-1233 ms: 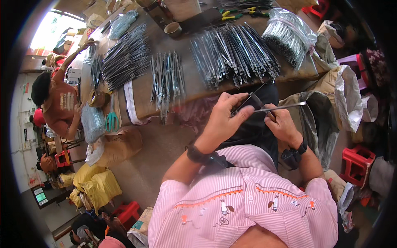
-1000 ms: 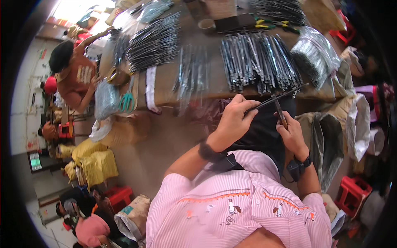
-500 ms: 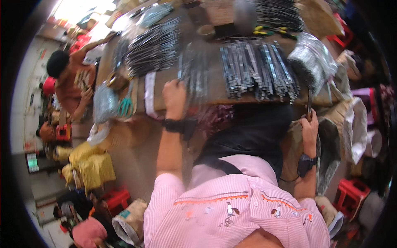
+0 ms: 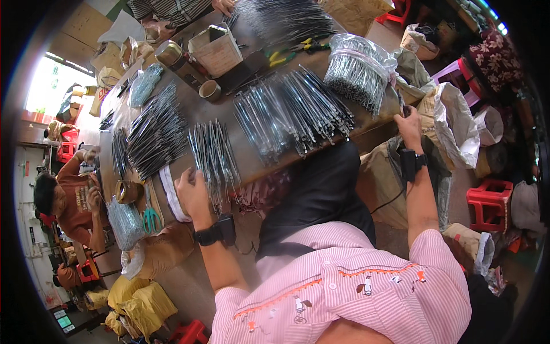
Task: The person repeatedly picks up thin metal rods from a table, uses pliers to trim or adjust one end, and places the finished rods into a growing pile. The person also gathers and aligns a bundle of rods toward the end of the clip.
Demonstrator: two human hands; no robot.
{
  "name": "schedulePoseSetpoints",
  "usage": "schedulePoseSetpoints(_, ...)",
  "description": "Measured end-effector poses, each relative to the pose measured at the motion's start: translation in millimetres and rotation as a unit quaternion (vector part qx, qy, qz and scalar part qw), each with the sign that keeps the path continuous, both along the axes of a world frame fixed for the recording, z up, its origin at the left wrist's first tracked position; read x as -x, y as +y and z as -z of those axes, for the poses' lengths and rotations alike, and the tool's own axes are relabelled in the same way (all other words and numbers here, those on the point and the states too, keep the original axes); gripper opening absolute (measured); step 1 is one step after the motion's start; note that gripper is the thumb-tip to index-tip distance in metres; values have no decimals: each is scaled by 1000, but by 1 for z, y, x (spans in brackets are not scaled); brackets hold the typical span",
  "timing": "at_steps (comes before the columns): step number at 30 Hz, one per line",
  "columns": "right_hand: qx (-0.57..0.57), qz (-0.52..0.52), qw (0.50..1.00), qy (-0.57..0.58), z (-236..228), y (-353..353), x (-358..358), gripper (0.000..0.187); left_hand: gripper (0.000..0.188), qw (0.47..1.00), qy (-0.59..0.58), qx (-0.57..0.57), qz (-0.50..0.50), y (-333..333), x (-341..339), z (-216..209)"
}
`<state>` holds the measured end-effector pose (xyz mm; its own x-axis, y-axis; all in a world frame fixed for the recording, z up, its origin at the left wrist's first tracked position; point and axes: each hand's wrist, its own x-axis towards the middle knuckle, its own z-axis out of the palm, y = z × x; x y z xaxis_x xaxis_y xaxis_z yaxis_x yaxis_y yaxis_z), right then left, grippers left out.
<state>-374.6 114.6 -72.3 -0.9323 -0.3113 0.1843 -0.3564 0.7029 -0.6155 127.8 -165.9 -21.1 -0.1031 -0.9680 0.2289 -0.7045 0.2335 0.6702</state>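
Observation:
My left hand (image 4: 192, 194) is curled at the table's near edge, touching the left side of a small row of thin metal strips (image 4: 213, 149). Whatever its fingertips hold is hidden. On the right, my right hand (image 4: 409, 127) is closed around a slim dark tool (image 4: 402, 105) beside the table's corner; its exact kind does not show. Between my hands, a wider row of shiny metal strips (image 4: 292, 112) lies along the table. A plastic-wrapped bundle of strips (image 4: 361, 69) sits near my right hand.
More strips (image 4: 156, 132) are piled at left, near teal-handled scissors (image 4: 151, 220) and a tape roll (image 4: 129, 191). Yellow-handled pliers (image 4: 281, 58) and a box (image 4: 215, 51) lie farther back. Another person (image 4: 77, 198) sits at left. Open sacks (image 4: 452, 126) and a red stool (image 4: 490, 203) stand at right.
The whole view has swung, so the table now slants up to the right. My left hand stays by the small row of strips, and my right hand keeps the dark tool.

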Motion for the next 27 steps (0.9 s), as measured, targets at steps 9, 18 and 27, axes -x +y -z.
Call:
schedulePoseSetpoints(9,-102,-8,994,-26,9,-33,19,66,21,995,20,97,17,26,16,-50)
schedulePoseSetpoints(18,-98,-57,990,80,1,-19,15,34,19,996,10,83,38,57,49,-48)
schedulePoseSetpoints(27,-111,-139,980,-86,-20,-49,30,42,19,999,25,25,11,86,48,-36)
